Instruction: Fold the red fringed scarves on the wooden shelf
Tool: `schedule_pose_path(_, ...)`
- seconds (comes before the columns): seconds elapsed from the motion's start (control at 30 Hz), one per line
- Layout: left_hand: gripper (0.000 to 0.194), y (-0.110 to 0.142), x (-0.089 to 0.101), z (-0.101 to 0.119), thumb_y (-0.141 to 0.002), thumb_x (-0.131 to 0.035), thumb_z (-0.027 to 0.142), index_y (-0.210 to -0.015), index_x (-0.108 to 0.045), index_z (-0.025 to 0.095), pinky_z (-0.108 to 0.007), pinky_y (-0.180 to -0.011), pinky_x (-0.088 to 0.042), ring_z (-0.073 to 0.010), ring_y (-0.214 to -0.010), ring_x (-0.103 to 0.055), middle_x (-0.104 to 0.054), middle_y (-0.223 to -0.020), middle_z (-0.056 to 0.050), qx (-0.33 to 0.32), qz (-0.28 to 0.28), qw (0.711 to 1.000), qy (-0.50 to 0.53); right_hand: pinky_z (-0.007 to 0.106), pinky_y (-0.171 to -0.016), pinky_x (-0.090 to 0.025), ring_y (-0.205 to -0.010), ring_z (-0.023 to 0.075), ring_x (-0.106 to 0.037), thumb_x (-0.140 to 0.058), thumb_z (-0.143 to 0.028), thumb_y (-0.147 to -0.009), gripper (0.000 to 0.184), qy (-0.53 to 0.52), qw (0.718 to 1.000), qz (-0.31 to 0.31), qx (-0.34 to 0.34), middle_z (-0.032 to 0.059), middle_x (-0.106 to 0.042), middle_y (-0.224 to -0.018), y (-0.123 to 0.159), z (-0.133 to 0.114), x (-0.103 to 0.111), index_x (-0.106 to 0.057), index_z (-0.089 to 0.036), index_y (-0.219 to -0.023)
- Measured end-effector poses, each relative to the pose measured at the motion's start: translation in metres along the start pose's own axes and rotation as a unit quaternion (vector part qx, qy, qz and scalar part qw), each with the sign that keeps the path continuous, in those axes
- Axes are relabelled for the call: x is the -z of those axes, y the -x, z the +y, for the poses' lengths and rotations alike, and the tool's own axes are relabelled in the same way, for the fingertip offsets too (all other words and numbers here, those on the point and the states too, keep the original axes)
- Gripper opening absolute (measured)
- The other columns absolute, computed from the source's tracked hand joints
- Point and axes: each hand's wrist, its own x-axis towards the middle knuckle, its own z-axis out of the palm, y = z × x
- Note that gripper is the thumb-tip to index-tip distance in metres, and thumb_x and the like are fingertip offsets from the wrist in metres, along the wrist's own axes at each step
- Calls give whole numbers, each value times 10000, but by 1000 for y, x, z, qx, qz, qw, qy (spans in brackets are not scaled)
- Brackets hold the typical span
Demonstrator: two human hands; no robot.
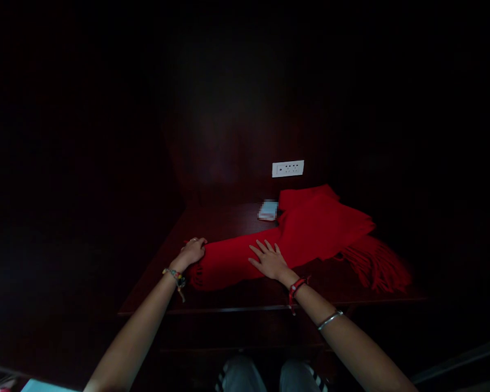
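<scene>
A red scarf (232, 261) with fringed ends lies across the dark wooden table, its left part spread out as a flat strip. At that strip's fringed left end, my left hand (193, 251) is closed on the scarf's edge, its fingertips partly hidden. My right hand (270, 262) rests palm down on the middle of the strip, fingers spread apart. To the right of it the rest of the scarf is bunched in loose folds, with more fringe trailing toward the table's right side.
Behind the scarf lies a small pale flat object (268, 210), blurred out. A white socket panel (288, 169) is on the dark wall. The table's front edge (237, 309) runs just before my knees (243, 375). The surroundings are very dark.
</scene>
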Motion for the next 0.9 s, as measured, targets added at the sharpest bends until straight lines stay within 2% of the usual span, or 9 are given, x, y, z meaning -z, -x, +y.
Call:
schedule_pose_path(0.07,339,-8,4,-5,-728,-445,208,-1054,-538,188,-258,-744,-412,-186,-910,-550,-581,-1027,-76,0,-35,999,33,493,-1003,-67,-1287,276,-136,-184,-590,-825,603,-2,1000,10,0,48,-223,-1416,1,0,0,-279,-282,-1335)
schedule_pose_path(0.2,177,-10,5,-19,-626,-531,196,-788,-596,164,-220,-577,-404,-158,-671,-569,-619,-727,-19,-7,-62,996,62,510,-991,-106,-1272,284,-181,-237,-544,-839,557,-3,1000,28,2,59,-264,-1400,0,0,-2,-319,-271,-1318)
schedule_pose_path(0.33,150,-7,0,-26,-690,-470,271,-750,-554,161,-212,-586,-389,-138,-682,-542,-597,-735,-14,-23,-13,995,98,510,-991,-128,-1251,284,-229,-313,-449,-848,503,2,998,68,5,100,-331,-1361,4,-3,1,-392,-206,-1281)
schedule_pose_path(0.47,228,-9,-2,-24,-737,-401,346,-807,-515,162,-224,-572,-384,-131,-631,-515,-570,-696,-3,-32,41,981,185,423,-1035,-107,-1244,212,-261,-353,-343,-858,431,-17,981,127,146,81,-396,-1321,13,-11,6,-433,-188,-1252)
schedule_pose_path(0.57,262,-11,-2,-22,-666,-504,344,-849,-519,157,-227,-610,-394,-138,-682,-523,-576,-754,-4,-56,19,976,208,393,-1025,-174,-1221,183,-313,-348,-380,-867,423,-42,967,78,237,49,-415,-1311,16,-16,4,-423,-238,-1258)
schedule_pose_path(0.63,362,-10,-2,-21,-633,-557,348,-935,-522,150,-230,-654,-405,-149,-749,-535,-587,-848,-22,-79,-20,971,224,405,-1012,-200,-1217,188,-324,-335,-401,-871,419,-47,967,55,244,45,-417,-1311,17,-18,2,-430,-252,-1251)
schedule_pose_path(0.73,464,-7,-3,-24,-728,-474,400,-1129,-464,166,-239,-739,-407,-156,-868,-544,-579,-1029,-57,-118,-60,958,253,407,-1012,-200,-1220,191,-320,-334,-401,-873,415,-48,969,55,235,43,-411,-1316,16,-18,-1,-437,-252,-1246)
schedule_pose_path(0.8,472,-4,-6,-29,-794,-383,408,-1211,-419,189,-244,-806,-383,-157,-959,-526,-540,-1146,-67,-144,-50,962,227,402,-1013,-200,-1217,188,-325,-339,-395,-872,410,-49,970,56,232,39,-418,-1311,16,-17,-2,-440,-254,-1244)
schedule_pose_path(0.9,477,1,-7,-43,-823,-351,409,-1256,-396,214,-295,-880,-328,-185,-1018,-503,-530,-1182,-72,-162,-8,982,94,398,-1011,-205,-1213,183,-332,-342,-390,-871,405,-50,970,57,231,37,-423,-1307,16,-17,-1,-442,-258,-1241)
